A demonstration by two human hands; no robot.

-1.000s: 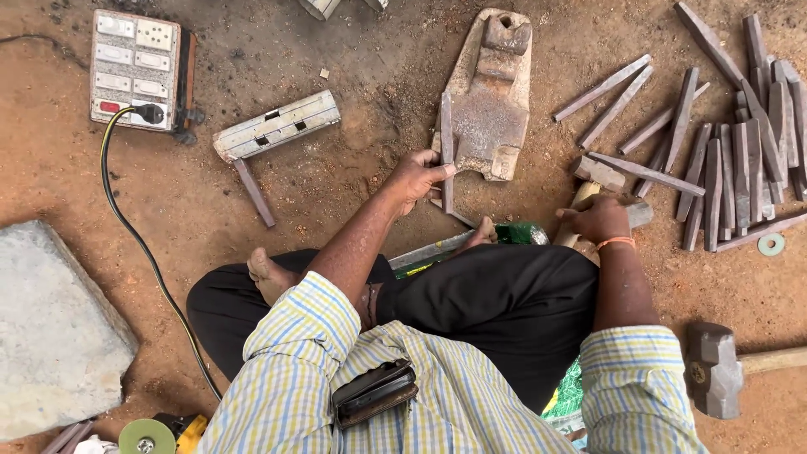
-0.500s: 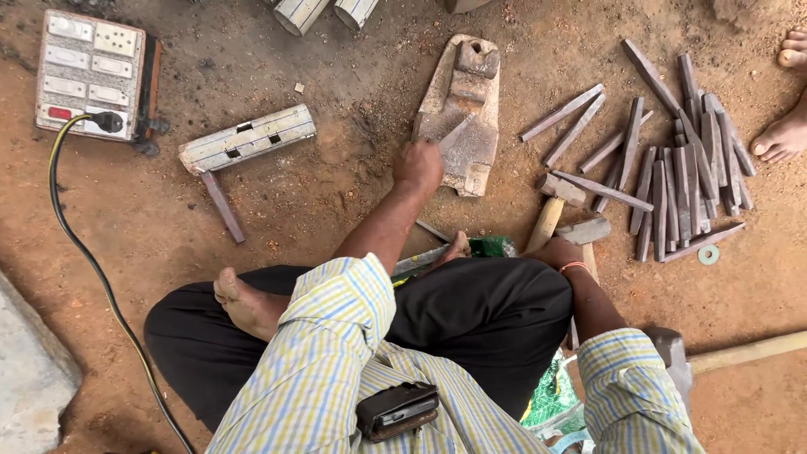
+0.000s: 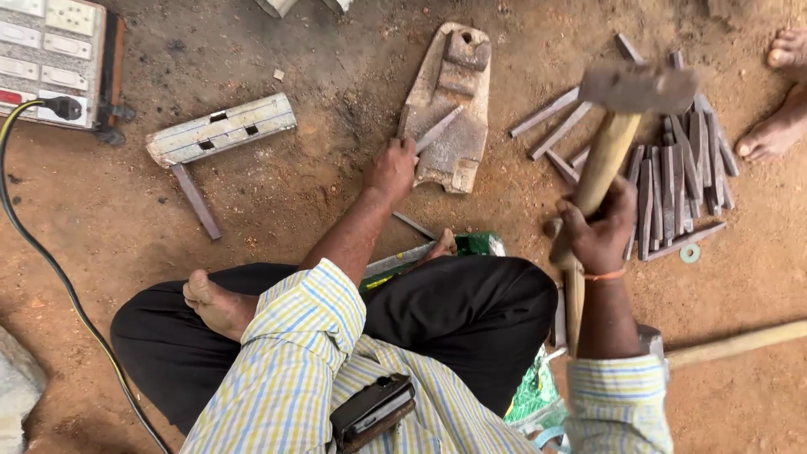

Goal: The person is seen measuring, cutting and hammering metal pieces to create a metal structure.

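Observation:
I sit cross-legged on a dirt floor. My left hand (image 3: 392, 169) grips a flat metal strip (image 3: 437, 129) and holds it slanted on a worn iron block (image 3: 458, 88) lying on the ground ahead. My right hand (image 3: 598, 234) is closed around the wooden handle of a hammer (image 3: 636, 87), whose blurred steel head is raised above a pile of metal strips (image 3: 677, 181) to the right of the block.
A switch and socket board (image 3: 52, 52) with a plugged black cable (image 3: 34, 244) lies far left. A pale slotted bar (image 3: 220, 128) and a thin rod (image 3: 195, 200) lie left of centre. Another person's bare foot (image 3: 777, 126) is at the right edge. A long wooden handle (image 3: 740, 343) lies at right.
My left hand has set the strip onto the iron block. My right hand took a hammer from the ground by the pile and lifted it high.

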